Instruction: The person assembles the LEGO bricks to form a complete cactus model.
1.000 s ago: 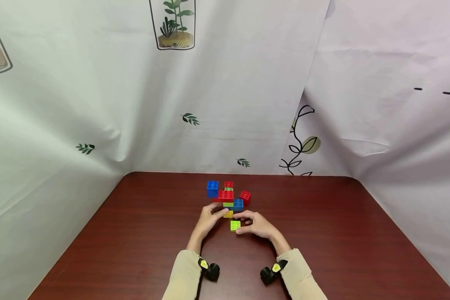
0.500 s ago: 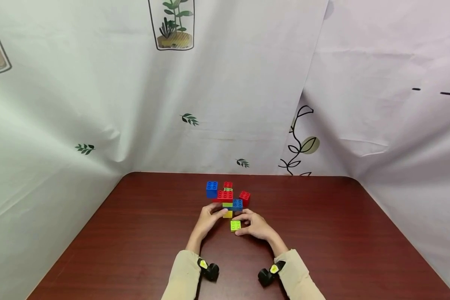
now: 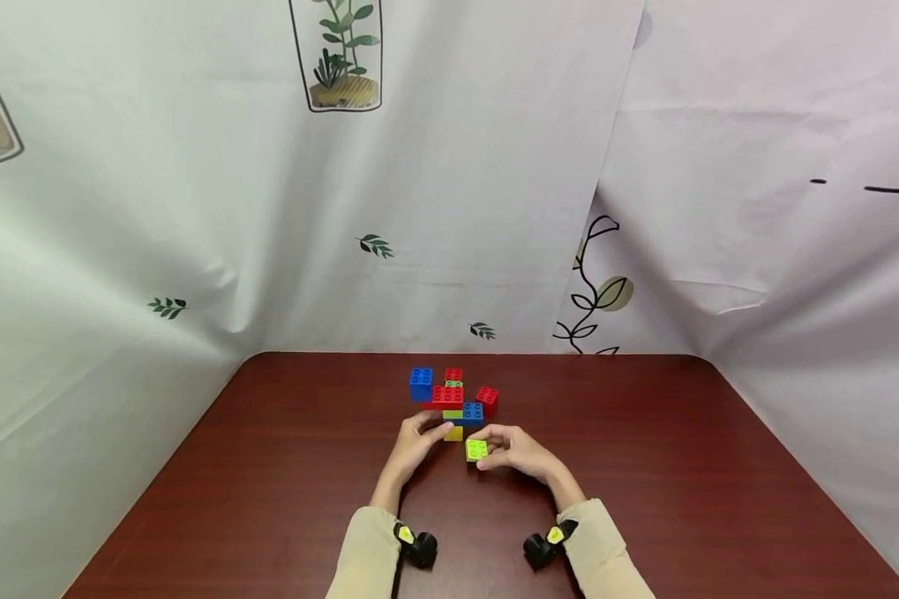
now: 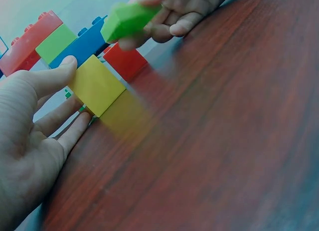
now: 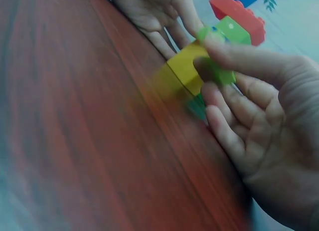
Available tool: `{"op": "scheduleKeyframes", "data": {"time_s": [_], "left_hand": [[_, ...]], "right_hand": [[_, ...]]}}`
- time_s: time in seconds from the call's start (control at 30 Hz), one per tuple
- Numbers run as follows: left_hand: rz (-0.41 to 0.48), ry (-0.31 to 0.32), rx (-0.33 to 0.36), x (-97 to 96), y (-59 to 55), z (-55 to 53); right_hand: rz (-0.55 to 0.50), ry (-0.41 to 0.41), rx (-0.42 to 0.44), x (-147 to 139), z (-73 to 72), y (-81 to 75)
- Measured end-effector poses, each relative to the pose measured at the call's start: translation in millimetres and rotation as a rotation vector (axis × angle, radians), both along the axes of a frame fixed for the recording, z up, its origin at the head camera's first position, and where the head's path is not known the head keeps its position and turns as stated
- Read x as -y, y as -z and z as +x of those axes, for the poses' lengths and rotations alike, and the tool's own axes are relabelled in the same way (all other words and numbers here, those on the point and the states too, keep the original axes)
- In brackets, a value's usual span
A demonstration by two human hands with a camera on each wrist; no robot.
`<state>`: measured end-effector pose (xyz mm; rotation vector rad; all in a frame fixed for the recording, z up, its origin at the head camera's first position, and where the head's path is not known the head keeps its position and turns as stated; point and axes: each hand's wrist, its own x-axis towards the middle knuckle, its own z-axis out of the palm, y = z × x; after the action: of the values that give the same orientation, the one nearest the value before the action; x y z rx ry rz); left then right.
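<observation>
A building of toy bricks [image 3: 449,396] in red, blue, yellow and light green stands on the table. My left hand [image 3: 412,448] holds its low part, the thumb by the blue brick [image 4: 84,41] and the upper edge of the yellow brick [image 4: 97,85], the other fingers behind. My right hand [image 3: 524,455] pinches a light green brick [image 3: 476,450] between thumb and fingers, just to the right of the yellow brick and raised off the table. In the right wrist view this light green brick [image 5: 219,71] is blurred and partly covered by the thumb and fingers.
A red brick [image 3: 487,399] is at the building's right, and a tall blue one [image 3: 421,384] at its left. The brown wooden table [image 3: 270,499] reaches back to a white printed cloth [image 3: 449,283] hanging behind and at both sides.
The right hand has taken hold of the light green brick, lifted it off the table and tilted it slightly, moving a little to the right. The left hand has stayed at the building.
</observation>
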<state>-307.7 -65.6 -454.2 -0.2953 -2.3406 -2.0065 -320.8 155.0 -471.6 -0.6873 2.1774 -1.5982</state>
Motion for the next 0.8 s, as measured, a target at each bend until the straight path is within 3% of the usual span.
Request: {"op": "scheduleKeyframes", "data": {"time_s": [0.1,0.2,0.37,0.57,0.8], "left_hand": [[-0.012,-0.006,-0.008,0.4,2.5,-1.7],[-0.023,-0.018,-0.01,0.6,13.0,-9.0],[-0.032,-0.037,-0.006,1.0,29.9,-21.1],[-0.024,-0.033,-0.015,1.9,32.1,-22.7],[-0.028,-0.023,-0.013,3.2,32.4,-23.0]], "right_hand": [[-0.005,-0.036,0.021,-3.6,-0.6,-0.2],[-0.038,-0.056,0.028,-6.8,-2.2,1.0],[-0.155,-0.021,0.079,-10.3,-4.0,2.7],[-0.304,0.024,0.154,-13.8,-3.0,3.1],[-0.376,0.125,0.222,-11.6,-3.9,1.2]]}}
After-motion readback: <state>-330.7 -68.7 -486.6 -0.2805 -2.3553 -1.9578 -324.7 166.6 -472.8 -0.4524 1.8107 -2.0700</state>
